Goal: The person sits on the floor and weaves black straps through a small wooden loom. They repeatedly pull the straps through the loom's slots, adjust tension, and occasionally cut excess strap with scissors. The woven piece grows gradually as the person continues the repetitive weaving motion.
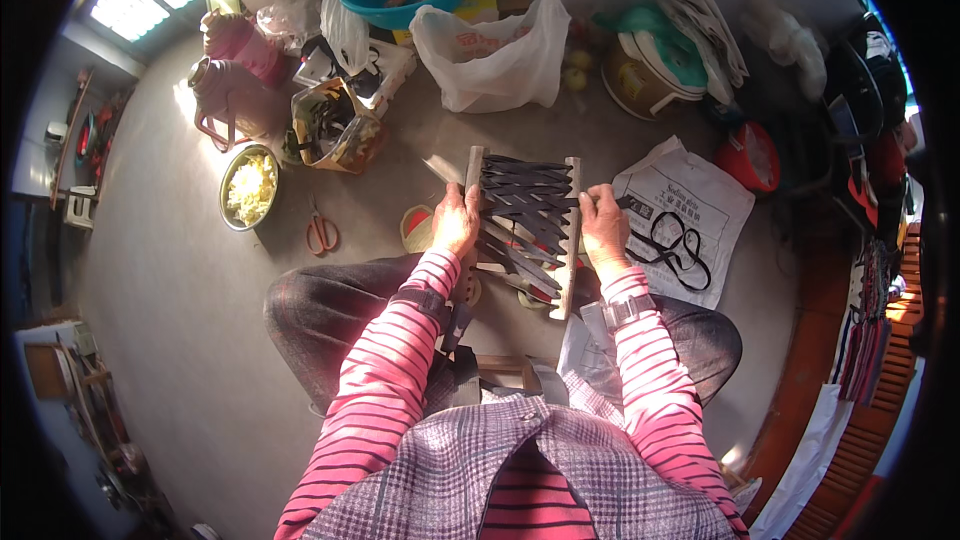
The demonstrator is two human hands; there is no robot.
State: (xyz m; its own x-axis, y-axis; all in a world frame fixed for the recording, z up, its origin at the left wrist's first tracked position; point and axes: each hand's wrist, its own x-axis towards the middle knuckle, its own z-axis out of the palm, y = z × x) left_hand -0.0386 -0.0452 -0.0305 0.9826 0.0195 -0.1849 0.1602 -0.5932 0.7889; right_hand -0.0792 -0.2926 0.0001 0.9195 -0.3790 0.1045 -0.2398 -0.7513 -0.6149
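Note:
Between my knees stands a small wooden frame (566, 275), with two notched bars. Dark flat straps (527, 195) cross back and forth between the bars. My left hand (457, 224) is closed around the left bar, with a pale strip sticking out beyond its fingers. On the other side my right hand (605, 230) grips the right bar with its fingertips; a dark strap end shows beside it. A loose black strap (680, 250) lies curled on a white printed sack (700, 190) to the right. The lower part of the frame is partly hidden by my hands.
Orange-handled scissors (322, 233) and a bowl of chopped yellow-white food (250, 188) lie left on the floor. Behind are an open box (340, 130), thermos flasks (225, 90), a white plastic bag (490, 60), a blue basin (370, 12) and a lidded bucket (645, 80). A red container (748, 158) stands right.

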